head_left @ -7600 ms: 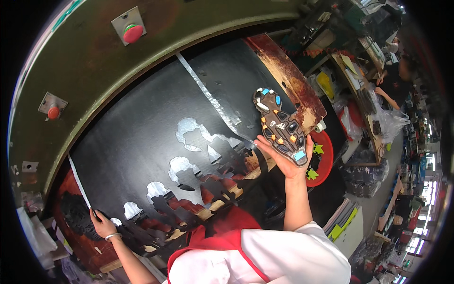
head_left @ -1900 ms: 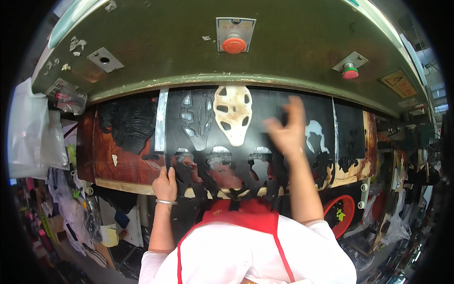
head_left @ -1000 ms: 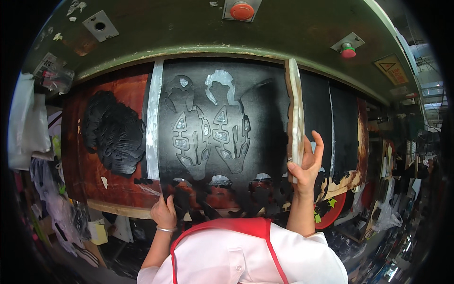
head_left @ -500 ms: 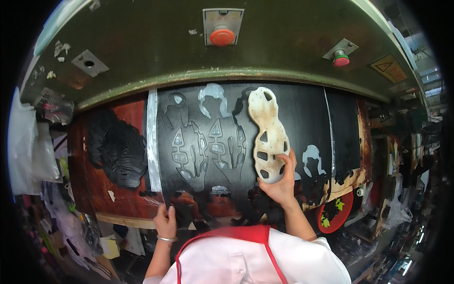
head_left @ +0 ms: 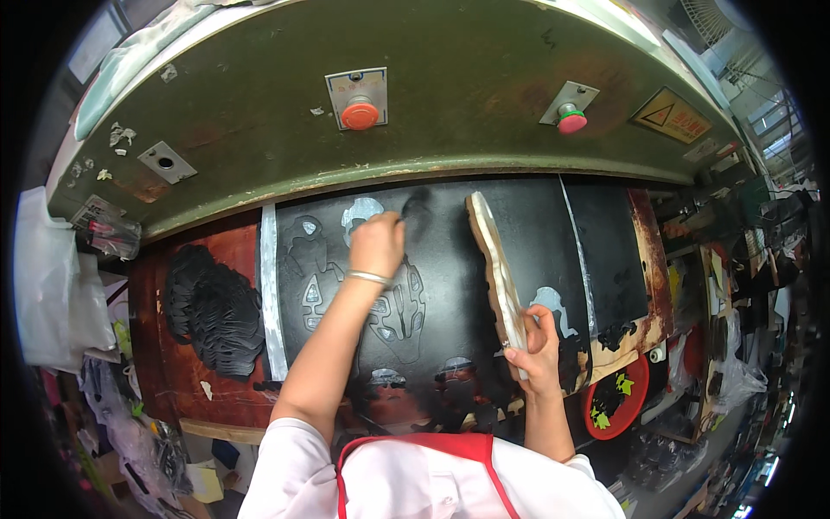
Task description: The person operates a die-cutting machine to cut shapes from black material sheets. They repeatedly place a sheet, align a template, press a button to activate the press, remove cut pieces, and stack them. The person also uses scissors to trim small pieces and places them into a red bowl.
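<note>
My right hand point(head_left: 538, 353) grips the lower end of a cream, sole-shaped cutting die point(head_left: 500, 272), which is tipped up on its side so that its edge shows. Under it lies a black sheet point(head_left: 553, 229) with sole-shaped cut outlines point(head_left: 398, 320) and pale patches showing through the holes. Reaching forward over the sheet, my left hand point(head_left: 378, 245) is closed, with a thin black piece point(head_left: 418, 210) at its fingertips, smeared by motion. A bracelet sits on the left wrist. At the left, a heap of thin black cut pieces point(head_left: 216, 311) rests on the reddish board point(head_left: 246, 238).
A green machine beam point(head_left: 467, 95) spans the far side, carrying a red push button point(head_left: 360, 113) and a pink one point(head_left: 571, 119). A red basin point(head_left: 638, 406) with black and yellow-green scraps stands low at the right. Clear plastic bags point(head_left: 60, 285) hang at the left.
My left hand has gone from the near edge forward across the sheet and now has a black piece. My right hand has tilted the die from flat onto its side.
</note>
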Tool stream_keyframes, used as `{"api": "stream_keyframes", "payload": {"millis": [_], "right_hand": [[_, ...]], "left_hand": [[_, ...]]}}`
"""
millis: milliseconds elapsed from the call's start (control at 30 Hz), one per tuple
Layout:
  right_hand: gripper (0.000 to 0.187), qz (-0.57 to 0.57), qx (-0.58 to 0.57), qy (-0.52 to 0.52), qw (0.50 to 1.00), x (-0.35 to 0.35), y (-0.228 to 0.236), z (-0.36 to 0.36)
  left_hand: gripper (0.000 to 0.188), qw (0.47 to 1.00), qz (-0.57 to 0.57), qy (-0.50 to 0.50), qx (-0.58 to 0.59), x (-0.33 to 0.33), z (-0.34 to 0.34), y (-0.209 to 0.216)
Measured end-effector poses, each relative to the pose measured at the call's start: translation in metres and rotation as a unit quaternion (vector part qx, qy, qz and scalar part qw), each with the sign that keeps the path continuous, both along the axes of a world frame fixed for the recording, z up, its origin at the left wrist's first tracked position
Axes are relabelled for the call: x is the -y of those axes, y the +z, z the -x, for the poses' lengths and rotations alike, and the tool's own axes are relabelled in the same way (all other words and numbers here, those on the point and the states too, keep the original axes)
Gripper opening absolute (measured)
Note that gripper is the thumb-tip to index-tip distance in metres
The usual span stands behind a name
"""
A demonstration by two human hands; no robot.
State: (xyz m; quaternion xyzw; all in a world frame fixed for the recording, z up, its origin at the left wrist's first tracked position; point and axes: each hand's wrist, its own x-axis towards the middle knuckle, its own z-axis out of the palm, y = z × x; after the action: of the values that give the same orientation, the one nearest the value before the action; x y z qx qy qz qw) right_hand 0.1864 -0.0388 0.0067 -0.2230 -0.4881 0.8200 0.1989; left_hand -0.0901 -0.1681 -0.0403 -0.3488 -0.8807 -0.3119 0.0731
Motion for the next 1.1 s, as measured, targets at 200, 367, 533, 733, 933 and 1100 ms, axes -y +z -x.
{"api": "stream_keyframes", "payload": {"millis": [200,367,533,733,933,1100], "right_hand": [[0.074,-0.318,0.081,0.016,0.944,0.006,-0.009,0.025],[0.074,-0.539,0.127,0.010,0.832,0.021,-0.029,0.080],[0.095,-0.572,0.133,0.011,0.809,0.015,-0.045,0.100],[0.099,-0.485,0.155,-0.085,0.856,-0.053,-0.016,0.162],[0.100,-0.662,0.143,-0.284,0.678,-0.139,0.033,0.241],[0.108,-0.641,0.133,-0.303,0.692,-0.134,0.018,0.247]], "left_hand": [[0.032,0.669,-0.376,0.056,0.639,0.059,-0.007,0.011],[0.023,0.806,-0.137,0.034,0.574,0.145,-0.044,0.031],[0.017,0.879,-0.208,0.229,0.361,0.213,-0.075,0.026],[0.014,0.947,-0.020,0.295,0.127,0.231,-0.100,-0.005],[0.026,0.956,0.036,0.285,0.050,0.201,-0.058,-0.055],[0.027,0.953,0.028,0.301,0.033,0.176,0.000,-0.045]]}}
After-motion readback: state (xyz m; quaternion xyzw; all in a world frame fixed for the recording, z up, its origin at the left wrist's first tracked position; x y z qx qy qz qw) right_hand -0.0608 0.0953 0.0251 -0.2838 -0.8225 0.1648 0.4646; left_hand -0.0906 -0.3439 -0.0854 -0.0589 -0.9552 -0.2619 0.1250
